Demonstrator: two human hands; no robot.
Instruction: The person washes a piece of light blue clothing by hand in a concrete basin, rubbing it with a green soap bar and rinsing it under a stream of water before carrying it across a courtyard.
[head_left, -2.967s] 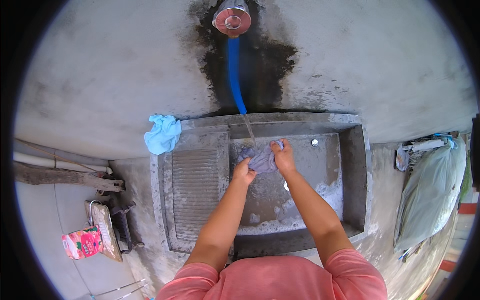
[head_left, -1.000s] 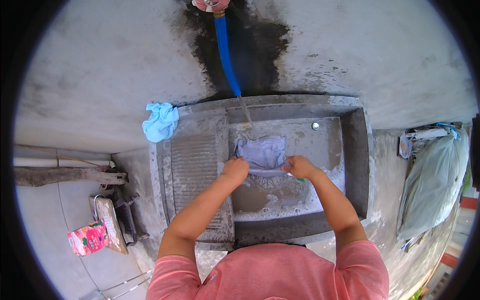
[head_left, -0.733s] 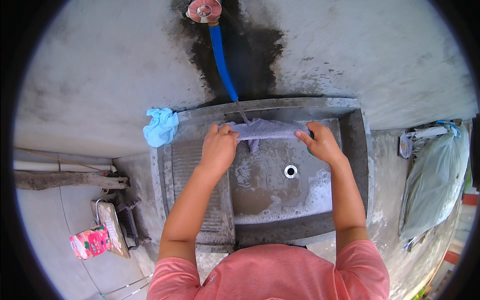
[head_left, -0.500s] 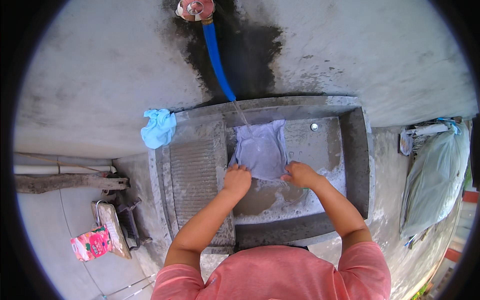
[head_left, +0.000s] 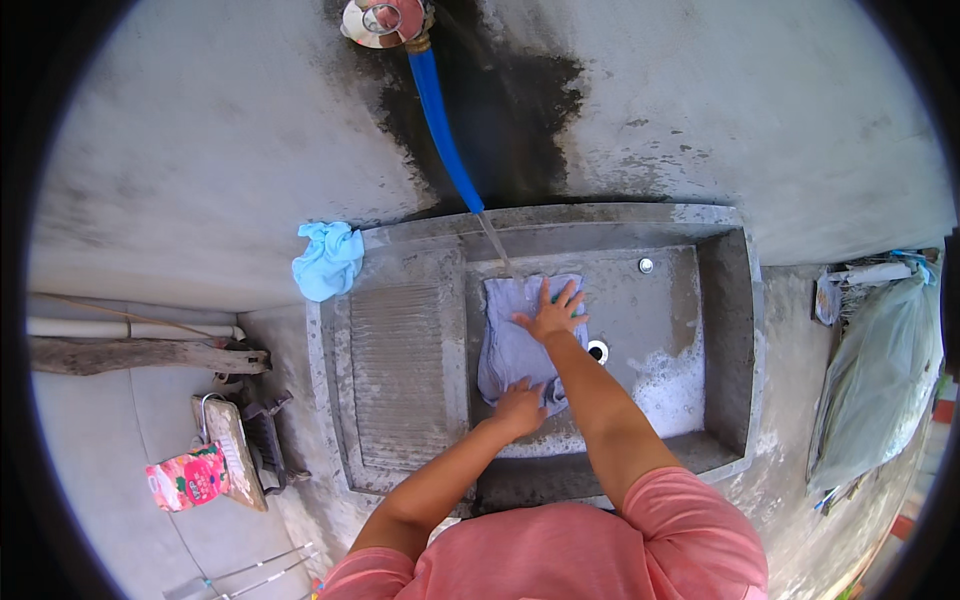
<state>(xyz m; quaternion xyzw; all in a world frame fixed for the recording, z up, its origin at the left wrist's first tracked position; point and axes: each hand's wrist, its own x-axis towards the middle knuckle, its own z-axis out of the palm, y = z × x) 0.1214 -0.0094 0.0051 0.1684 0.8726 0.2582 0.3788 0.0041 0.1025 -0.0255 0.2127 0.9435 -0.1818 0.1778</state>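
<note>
A wet lavender-grey cloth [head_left: 515,335] lies spread in the basin of a concrete sink [head_left: 728,330]. My right hand [head_left: 553,314] rests on the cloth's upper right part with its fingers spread. A small green patch shows beside those fingers; what it is I cannot make out. At the near edge of the cloth, my left hand [head_left: 518,410] is closed on the fabric, which bunches beside it. Water runs from a blue hose [head_left: 445,135] into the basin just beyond the cloth's far edge. A round drain [head_left: 598,351] shows right of my right wrist.
Left of the basin is a ribbed washboard slab [head_left: 398,375]. A light blue cloth [head_left: 328,262] hangs over the sink's far left corner. White suds [head_left: 668,390] lie at the basin's right. A pink packet [head_left: 188,478] and a plastic-covered bundle [head_left: 870,370] flank the sink.
The cloth has shifted toward me in the basin. My right hand has left its near right corner and now lies flat on it. The drain has come into sight and the pooled water has shrunk.
</note>
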